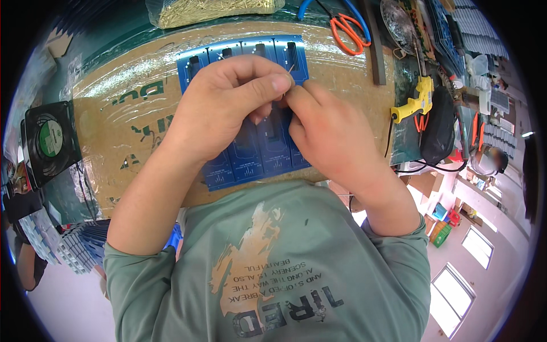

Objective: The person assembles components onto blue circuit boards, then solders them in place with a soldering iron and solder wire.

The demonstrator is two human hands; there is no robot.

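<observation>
A blue panel of joined circuit boards lies on the bench before me, with dark rectangular slots in its boards. Over its middle, my left hand pinches between thumb and fingers. A thin gold-coloured metal pin pokes up where the fingertips of both hands meet. My right hand is closed, its fingers curled and pressed to the lower part of that pin. The hands hide much of the panel's centre and the pin's lower end.
Cardboard under clear film covers the bench. Beyond the panel are a clear tray of gold-coloured pins and orange-handled cutters. At right lie a dark bar, a yellow soldering gun and a black pouch. A black fan stands left.
</observation>
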